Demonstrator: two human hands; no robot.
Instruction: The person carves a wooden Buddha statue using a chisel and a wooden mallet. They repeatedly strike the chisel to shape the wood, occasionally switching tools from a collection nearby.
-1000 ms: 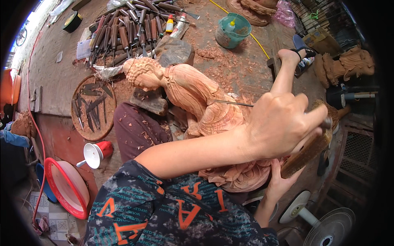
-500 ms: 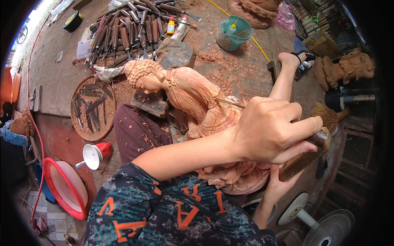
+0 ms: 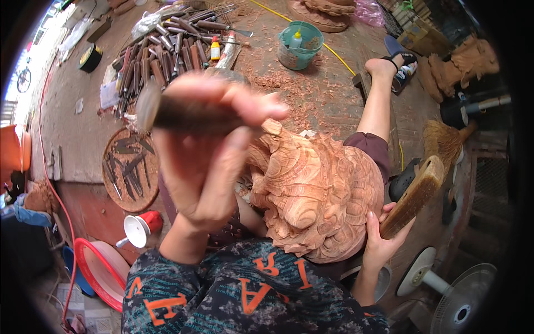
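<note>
A carved wooden statue with deep folds lies across my lap. Its head end is hidden behind my left hand, which is raised close to the view and smeared by motion. That hand is closed round the dark handle of a chisel; the handle's pale butt end points left and I cannot make out the blade. Low at the right, beside the statue's base, my right hand grips the lower end of a worn wooden mallet block, which tilts up to the right.
Many chisels lie heaped at the far left, near a round tray of blades. A teal bucket holds a bottle. Wood shavings litter the floor. A red-rimmed basin, a red-and-white cup-shaped thing and a fan stand nearby.
My left hand has swung from beside the mallet block to the upper left, carrying the chisel off the statue. My right hand still holds the block, now in plainer sight.
</note>
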